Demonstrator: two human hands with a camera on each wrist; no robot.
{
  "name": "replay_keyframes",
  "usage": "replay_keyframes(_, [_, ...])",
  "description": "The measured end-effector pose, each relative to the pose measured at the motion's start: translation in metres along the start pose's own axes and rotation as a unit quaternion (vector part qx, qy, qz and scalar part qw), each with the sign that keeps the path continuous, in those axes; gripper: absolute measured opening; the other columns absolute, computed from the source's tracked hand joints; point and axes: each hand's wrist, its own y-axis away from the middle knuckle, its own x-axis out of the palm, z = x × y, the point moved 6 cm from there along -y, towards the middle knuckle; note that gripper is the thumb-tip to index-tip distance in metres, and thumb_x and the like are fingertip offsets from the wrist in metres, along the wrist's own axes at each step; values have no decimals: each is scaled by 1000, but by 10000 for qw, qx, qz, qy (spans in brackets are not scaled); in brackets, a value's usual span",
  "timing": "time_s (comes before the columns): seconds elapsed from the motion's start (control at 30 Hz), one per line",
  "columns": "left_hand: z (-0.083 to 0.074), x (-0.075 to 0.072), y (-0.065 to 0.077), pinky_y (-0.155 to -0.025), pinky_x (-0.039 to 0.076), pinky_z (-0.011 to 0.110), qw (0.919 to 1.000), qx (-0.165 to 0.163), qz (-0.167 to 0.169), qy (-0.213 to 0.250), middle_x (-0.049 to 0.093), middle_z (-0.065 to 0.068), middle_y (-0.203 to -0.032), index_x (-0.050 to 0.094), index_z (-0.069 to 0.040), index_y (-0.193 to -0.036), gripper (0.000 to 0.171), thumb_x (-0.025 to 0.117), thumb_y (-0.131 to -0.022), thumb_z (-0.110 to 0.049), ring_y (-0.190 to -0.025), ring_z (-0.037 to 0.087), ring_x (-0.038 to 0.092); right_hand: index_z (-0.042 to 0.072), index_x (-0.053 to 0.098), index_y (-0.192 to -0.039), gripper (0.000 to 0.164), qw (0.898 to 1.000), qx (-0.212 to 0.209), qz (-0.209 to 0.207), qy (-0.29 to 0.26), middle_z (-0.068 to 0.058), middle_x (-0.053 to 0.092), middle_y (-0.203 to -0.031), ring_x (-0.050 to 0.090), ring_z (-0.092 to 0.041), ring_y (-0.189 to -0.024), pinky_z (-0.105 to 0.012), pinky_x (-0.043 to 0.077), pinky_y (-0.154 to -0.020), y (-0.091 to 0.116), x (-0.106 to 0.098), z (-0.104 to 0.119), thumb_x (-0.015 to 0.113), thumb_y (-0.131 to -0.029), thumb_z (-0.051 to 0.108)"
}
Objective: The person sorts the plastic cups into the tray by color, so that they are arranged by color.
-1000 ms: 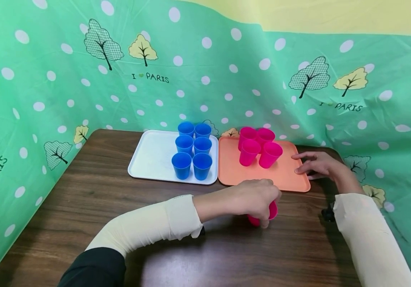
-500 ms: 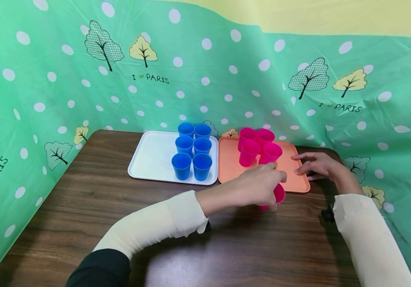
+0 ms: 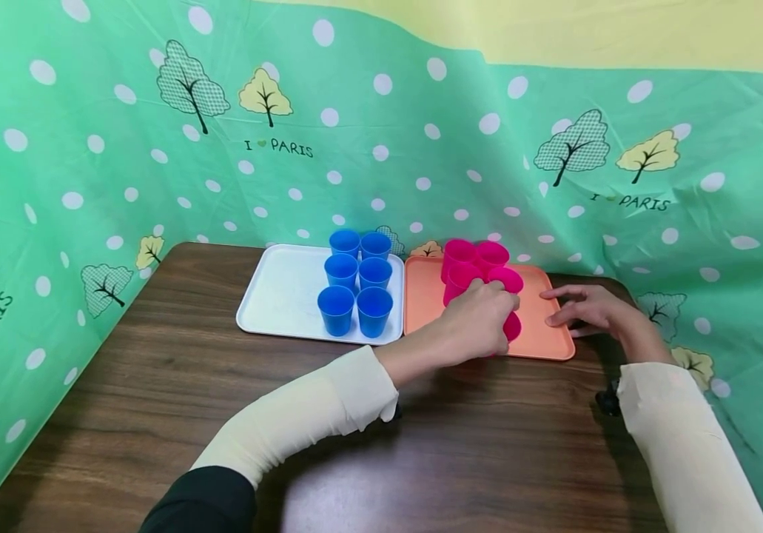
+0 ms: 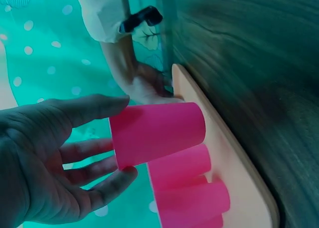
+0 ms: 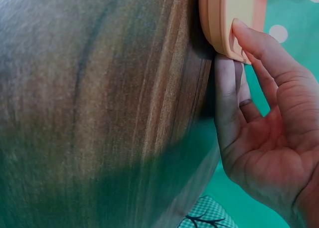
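My left hand (image 3: 477, 322) grips a pink plastic cup (image 4: 159, 133) by its rim, with the thumb on one side and fingers on the other. In the head view that hand hides most of the cup, which overlaps the near part of the orange tray (image 3: 544, 342). Behind it, several pink cups (image 3: 459, 255) stand upright in a cluster on the same tray. At the tray's right side, my right hand (image 3: 590, 307) pinches the edge. The right wrist view has its thumb (image 5: 249, 36) on the rim and its fingers along the outside.
A white tray (image 3: 281, 296) adjoins the orange one on the left, with several blue cups (image 3: 337, 314) standing in rows on its right half. Both trays lie on a dark wooden table (image 3: 155, 385). A green dotted cloth (image 3: 381, 111) hangs behind it.
The left hand has carried the pink cup forward from the table in front of the orange tray to the tray's near part. The right hand has stayed at the tray's edge.
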Motion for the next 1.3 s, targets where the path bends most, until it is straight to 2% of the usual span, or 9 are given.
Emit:
replay_keyframes(0.2, [8, 6, -7, -72, 54, 16, 9997, -141, -196, -16, 74, -1, -122, 76, -16, -135, 64, 104, -78, -27, -104, 13, 57, 5, 40, -173, 91, 10000, 59, -13, 0, 4, 75, -101, 78, -14, -96, -39, 72, -91, 1, 0, 2, 87, -101, 34])
replay_keyframes(0.47, [11, 12, -13, -71, 56, 17, 9989, -150, -404, -210, 73, 2, -118, 77, -15, -128, 57, 103, -78, -26, -103, 15, 56, 6, 41, -173, 89, 10000, 52, -63, 53, 1, 75, -102, 79, -15, -95, -38, 72, -90, 3, 0, 5, 87, -101, 34])
replay_keyframes(0.63, [12, 15, -16, -72, 61, 19, 9984, -254, -407, -288, 71, 2, -121, 77, -17, -128, 56, 103, -79, -28, -104, 15, 57, 6, 41, -173, 91, 10000, 61, -50, 29, 3, 76, -100, 78, -14, -95, -37, 71, -90, 3, 0, 5, 88, -100, 35])
replay_keyframes(1.03, [12, 22, -26, -72, 64, 22, 9962, -454, -304, -682, 68, 0, -122, 76, -21, -125, 56, 104, -78, -32, -107, 14, 57, 6, 41, -173, 93, 10000, 36, -49, 21, 6, 78, -100, 78, -14, -96, -39, 72, -91, 1, 0, 1, 89, -100, 35])
replay_keyframes(1.3, [13, 23, -28, -73, 66, 24, 9941, -546, -308, -884, 68, -1, -122, 75, -23, -124, 51, 101, -82, -35, -111, 15, 57, 6, 41, -173, 92, 9999, 74, -75, 54, 5, 78, -101, 78, -15, -96, -39, 72, -91, 2, 0, 1, 88, -100, 35])
